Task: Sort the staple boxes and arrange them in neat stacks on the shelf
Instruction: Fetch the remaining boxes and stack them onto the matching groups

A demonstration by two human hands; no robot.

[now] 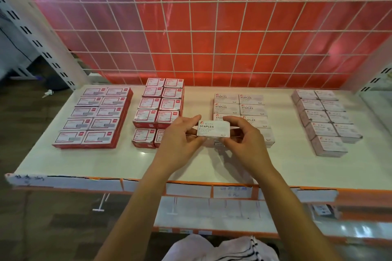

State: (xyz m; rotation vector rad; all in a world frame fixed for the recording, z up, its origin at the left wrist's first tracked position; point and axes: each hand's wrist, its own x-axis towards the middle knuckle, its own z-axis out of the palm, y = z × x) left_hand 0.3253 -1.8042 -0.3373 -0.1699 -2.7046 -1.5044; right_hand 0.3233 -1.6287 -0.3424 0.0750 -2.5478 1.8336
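Note:
A white box marked STAPLES (213,129) is held between both hands above the white shelf (118,161). My left hand (180,140) grips its left end and my right hand (244,140) grips its right end, thumbs under the near edge. Just behind it stands a block of matching white STAPLES boxes (239,108), partly hidden by my right hand. Red-edged boxes lie in a flat block at the left (94,116) and in a taller stack (161,108) left of centre. Pale pink boxes (324,118) form a block at the right.
A white wire grid over a red panel (212,27) closes the back of the shelf. Perforated white uprights (31,34) frame the left side. The shelf's front edge (191,188) carries paper labels and orange trim, with a lower shelf (233,218) beneath it.

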